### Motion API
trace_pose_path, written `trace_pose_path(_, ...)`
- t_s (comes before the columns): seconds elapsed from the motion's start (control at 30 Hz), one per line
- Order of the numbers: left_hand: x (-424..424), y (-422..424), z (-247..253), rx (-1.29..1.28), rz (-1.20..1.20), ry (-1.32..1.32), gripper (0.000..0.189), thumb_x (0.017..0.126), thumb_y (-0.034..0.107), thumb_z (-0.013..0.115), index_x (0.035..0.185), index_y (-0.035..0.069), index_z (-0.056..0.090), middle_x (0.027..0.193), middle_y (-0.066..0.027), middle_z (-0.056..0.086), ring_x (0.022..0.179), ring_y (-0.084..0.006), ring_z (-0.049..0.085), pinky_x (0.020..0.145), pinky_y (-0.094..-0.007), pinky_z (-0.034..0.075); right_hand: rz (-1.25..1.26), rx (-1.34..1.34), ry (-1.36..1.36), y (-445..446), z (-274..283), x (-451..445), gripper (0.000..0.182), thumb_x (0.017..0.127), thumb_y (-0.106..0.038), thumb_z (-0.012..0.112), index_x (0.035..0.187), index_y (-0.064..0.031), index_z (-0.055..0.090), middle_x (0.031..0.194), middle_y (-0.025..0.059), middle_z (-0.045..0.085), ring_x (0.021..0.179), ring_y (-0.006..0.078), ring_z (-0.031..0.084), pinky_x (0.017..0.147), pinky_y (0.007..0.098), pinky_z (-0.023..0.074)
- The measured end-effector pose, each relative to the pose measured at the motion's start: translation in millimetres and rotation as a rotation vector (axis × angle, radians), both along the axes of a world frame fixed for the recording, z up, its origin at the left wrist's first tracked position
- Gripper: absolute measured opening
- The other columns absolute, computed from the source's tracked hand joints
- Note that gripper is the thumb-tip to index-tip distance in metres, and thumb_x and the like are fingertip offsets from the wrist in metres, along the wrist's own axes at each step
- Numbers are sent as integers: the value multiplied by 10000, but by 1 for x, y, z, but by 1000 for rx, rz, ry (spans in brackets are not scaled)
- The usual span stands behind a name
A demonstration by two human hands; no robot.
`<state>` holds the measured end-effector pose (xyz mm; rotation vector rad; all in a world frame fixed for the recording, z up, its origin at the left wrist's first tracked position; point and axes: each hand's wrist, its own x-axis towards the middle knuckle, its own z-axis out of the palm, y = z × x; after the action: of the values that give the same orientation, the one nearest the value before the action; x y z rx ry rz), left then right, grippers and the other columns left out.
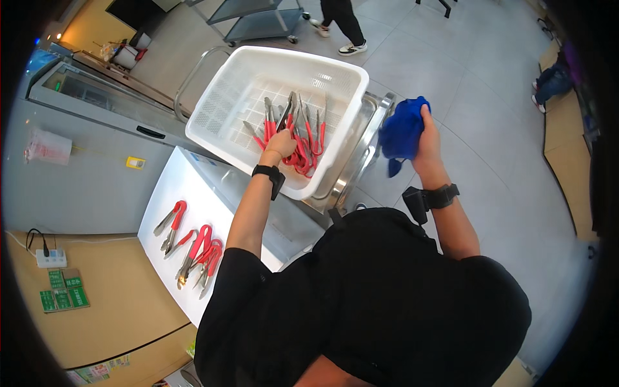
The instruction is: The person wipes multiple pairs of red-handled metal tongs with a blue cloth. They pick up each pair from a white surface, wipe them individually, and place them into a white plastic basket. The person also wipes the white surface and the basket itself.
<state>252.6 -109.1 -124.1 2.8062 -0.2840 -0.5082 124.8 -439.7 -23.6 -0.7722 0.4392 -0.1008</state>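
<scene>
My left hand reaches into a white perforated plastic basket, its fingers on red-handled metal tongs; whether they grip a pair is hidden. Several more red-handled tongs and scissors-like tools lie around it in the basket. Out to the right, my right hand holds a bunched blue cloth. On a white surface at the lower left lie several tongs with red handles, some overlapping.
The basket rests on a stainless steel cart with a curved handle. A grey appliance stands at the left. Beyond the basket are a grey shelf trolley and a person's legs; another person is at the far right.
</scene>
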Motion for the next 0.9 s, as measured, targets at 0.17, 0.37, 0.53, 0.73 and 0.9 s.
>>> trace_pose_path(0.17,-51,-3,34,-118,-7,-163,418,798,321,558,1082,20,613,1057,-234,618,1005,-385,584,920,-513,394,29,-80,28,-10,-6,4,436,951,-421,437,1050,-19,573,891,126,651,772,237,648,676,347,537)
trace_pose_path(0.37,-156,89,76,-107,429,-374,444,812,347,571,1160,73,606,1098,-162,624,1037,-327,573,1009,-606,255,290,-85,-16,72,11,12,432,958,-415,417,1087,-22,544,883,157,647,753,256,647,662,357,539)
trace_pose_path(0.53,-256,208,58,242,802,-260,510,780,339,624,1223,96,555,1166,-168,570,1158,-340,492,1006,-617,259,616,-92,-99,166,10,29,415,952,-403,440,1065,-28,574,868,135,658,725,239,658,635,340,543)
trace_pose_path(0.73,-321,239,33,284,593,-497,513,740,258,678,1215,104,561,1197,-132,549,1144,-298,482,985,-530,319,791,-36,-64,265,0,-8,388,944,-396,468,1016,-37,596,836,105,662,701,223,654,627,328,538)
trace_pose_path(0.9,-310,244,66,220,636,-356,460,767,253,654,1188,84,580,1089,-134,605,1058,-315,539,865,-487,411,848,-71,-40,296,10,-40,367,947,-375,480,1000,-31,598,837,79,651,705,178,641,623,298,520)
